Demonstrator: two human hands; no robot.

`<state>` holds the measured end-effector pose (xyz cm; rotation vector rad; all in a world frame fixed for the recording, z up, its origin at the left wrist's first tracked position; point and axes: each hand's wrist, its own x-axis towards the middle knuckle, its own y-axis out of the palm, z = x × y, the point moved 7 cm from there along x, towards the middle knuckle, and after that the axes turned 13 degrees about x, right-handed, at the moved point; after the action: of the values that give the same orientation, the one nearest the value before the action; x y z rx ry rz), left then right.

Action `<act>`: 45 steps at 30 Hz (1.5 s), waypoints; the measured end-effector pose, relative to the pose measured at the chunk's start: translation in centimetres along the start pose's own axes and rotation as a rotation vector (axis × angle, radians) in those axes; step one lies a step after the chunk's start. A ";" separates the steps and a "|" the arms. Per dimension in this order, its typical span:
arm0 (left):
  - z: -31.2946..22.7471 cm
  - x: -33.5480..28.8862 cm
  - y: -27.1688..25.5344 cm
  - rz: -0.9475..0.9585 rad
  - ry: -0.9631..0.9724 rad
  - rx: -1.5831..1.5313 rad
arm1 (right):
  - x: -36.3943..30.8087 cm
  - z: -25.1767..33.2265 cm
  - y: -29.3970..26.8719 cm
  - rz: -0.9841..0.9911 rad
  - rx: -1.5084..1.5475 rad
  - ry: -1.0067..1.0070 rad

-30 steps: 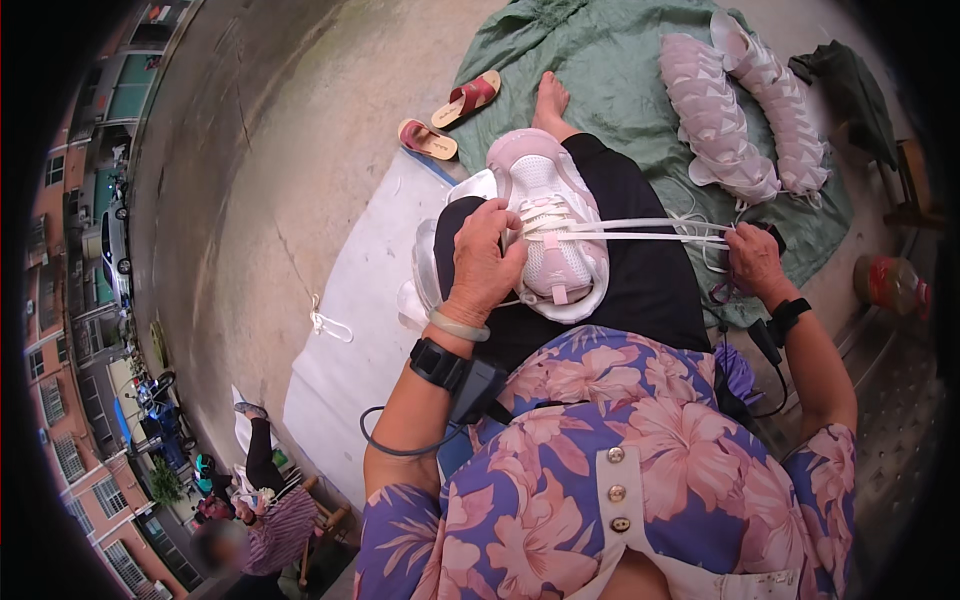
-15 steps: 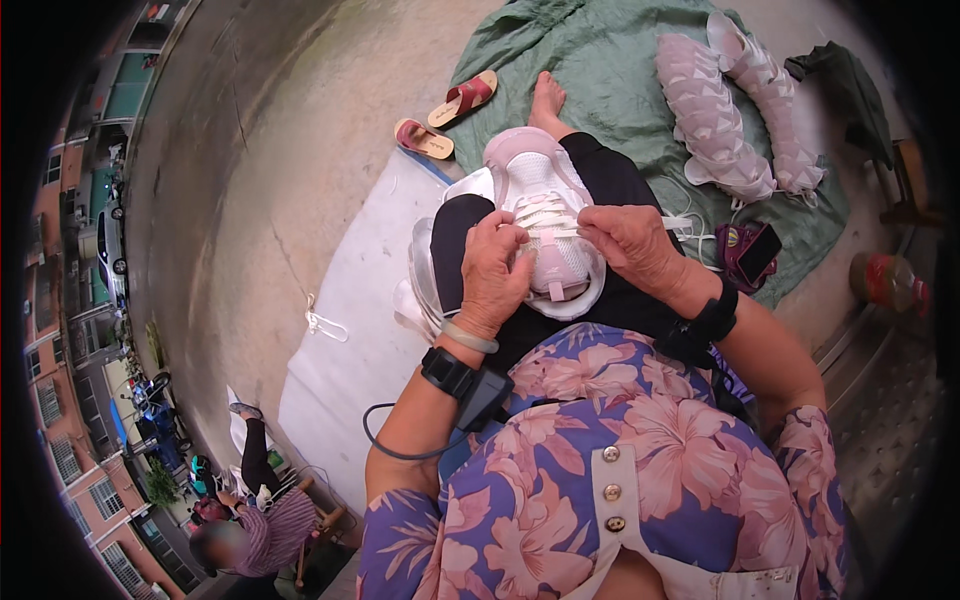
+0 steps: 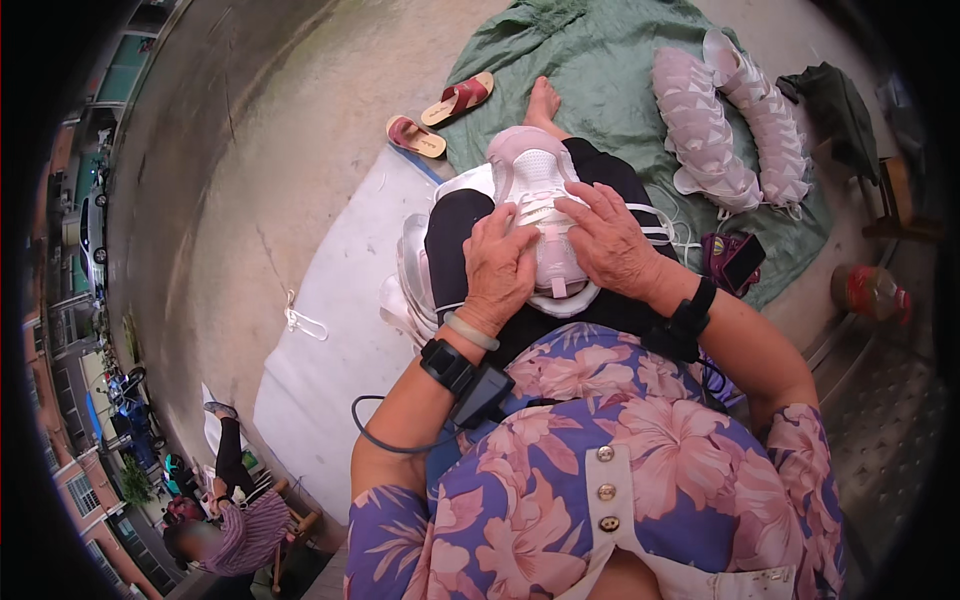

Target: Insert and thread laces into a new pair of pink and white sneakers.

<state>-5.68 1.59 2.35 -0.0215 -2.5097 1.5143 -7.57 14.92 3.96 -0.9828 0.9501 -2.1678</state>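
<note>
On my lap lies a pink and white shoe upper point(image 3: 526, 148), its toe pointing away from me. White shoelace point(image 3: 540, 213) crosses its front, and loose lace ends point(image 3: 655, 228) trail to the right over my black-trousered knee. My left hand point(image 3: 500, 262) grips the left side of the lacing with bent fingers and thumb. From the right, my right hand point(image 3: 612, 242) presses its fingers over the lace rows, gripping that side, thumb lower down. Whether a lace end is pinched under the fingers is hidden.
Two nested rows of pink-white shoe uppers point(image 3: 702, 130) lie on the green cloth point(image 3: 625, 70), near a purple pouch with a phone point(image 3: 740, 262). Red slippers point(image 3: 458, 98) sit far left of it. A white sheet point(image 3: 330, 400) bears a loose lace point(image 3: 305, 318). Another person point(image 3: 240, 530) sits lower left.
My right hand has moved from pulling lace out to the right to lying over the lacing. My left hand has shifted slightly, staying at the left side. The view has shifted a little.
</note>
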 end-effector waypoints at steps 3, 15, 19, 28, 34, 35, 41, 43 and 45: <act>0.2 -0.1 0.3 0.005 -0.013 -0.014 | -0.1 -0.3 0.8 -0.017 -0.010 0.030; 0.5 -0.3 0.6 0.004 -0.004 -0.039 | -0.5 -1.0 1.3 -0.177 0.195 0.150; 0.5 -0.1 0.6 -0.006 0.004 -0.059 | -0.3 -2.0 1.7 -0.178 0.319 0.177; 0.5 0.1 0.6 0.000 0.042 -0.089 | -0.3 -1.5 2.1 -0.177 0.190 0.243; 0.5 0.1 0.6 0.012 0.063 -0.133 | -0.4 -2.9 2.5 -0.128 0.394 0.239; 0.5 0.1 0.6 0.015 0.064 -0.133 | -0.2 -3.0 2.5 -0.129 0.395 0.241; 0.3 0.2 0.7 0.030 0.102 -0.061 | 0.1 -2.3 2.2 -0.141 0.310 0.237; 0.2 0.2 0.7 0.025 0.099 -0.073 | -0.2 -1.9 1.1 -0.091 0.176 0.226; 0.1 0.2 0.7 0.027 0.094 -0.067 | -0.6 -1.8 0.7 -0.081 0.170 0.204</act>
<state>-5.96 1.85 1.67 -0.1343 -2.4940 1.4044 -8.56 15.59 2.34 -0.7416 0.8116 -2.4081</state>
